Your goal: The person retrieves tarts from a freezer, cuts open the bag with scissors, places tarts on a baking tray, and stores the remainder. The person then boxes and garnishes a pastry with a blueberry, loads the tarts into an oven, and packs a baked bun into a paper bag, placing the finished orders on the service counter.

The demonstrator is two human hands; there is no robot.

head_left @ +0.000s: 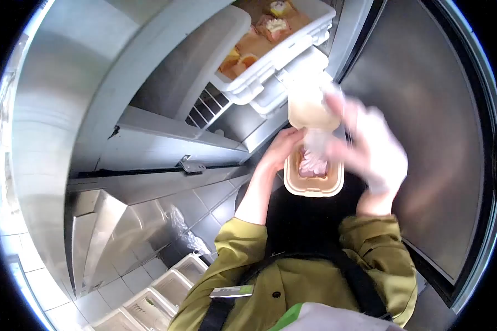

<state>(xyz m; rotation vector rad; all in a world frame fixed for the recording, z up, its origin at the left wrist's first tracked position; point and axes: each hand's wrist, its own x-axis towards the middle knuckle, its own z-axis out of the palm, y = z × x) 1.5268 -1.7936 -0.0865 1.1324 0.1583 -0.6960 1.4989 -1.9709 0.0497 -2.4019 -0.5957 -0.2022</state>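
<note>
A tan takeaway box (313, 191) with its lid (309, 110) raised is in front of my body. Inside lies a pinkish piece of cake (313, 167) with pale cream on top. My left hand (283, 147), bare, grips the box at its left side near the hinge. Over the right side of the box is my right hand (374, 148), in a thin whitish glove and smeared by motion. Its thumb and fingers look spread apart, and I see nothing held between them. Glove plastic partly covers the far end of the box.
A white tub (248, 91) with several cake pieces (274, 27) stands in the open fridge, above a wire shelf (207, 107). The open fridge door (431, 138) is close on the right. Pale bins (149, 309) and a clear plastic bag (185, 231) are at lower left.
</note>
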